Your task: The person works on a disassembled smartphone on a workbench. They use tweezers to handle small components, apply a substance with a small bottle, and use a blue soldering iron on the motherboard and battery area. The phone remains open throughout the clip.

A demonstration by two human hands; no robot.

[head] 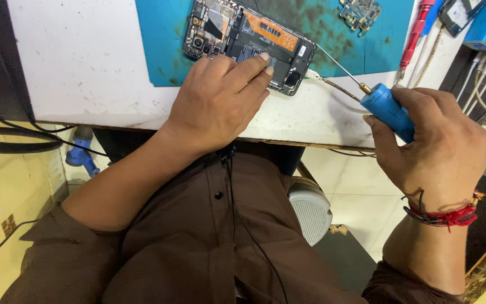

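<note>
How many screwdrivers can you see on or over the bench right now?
2. A blue-handled screwdriver is in the right hand, its tip at the opened phone that the left hand steadies. A red screwdriver lies at the mat's right edge. Others may lie outside the picture.

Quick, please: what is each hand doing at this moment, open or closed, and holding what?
Left hand: open, fingers pressing on the opened phone, not gripping it.
Right hand: closed around the blue screwdriver, its tip at the phone's edge.
</note>
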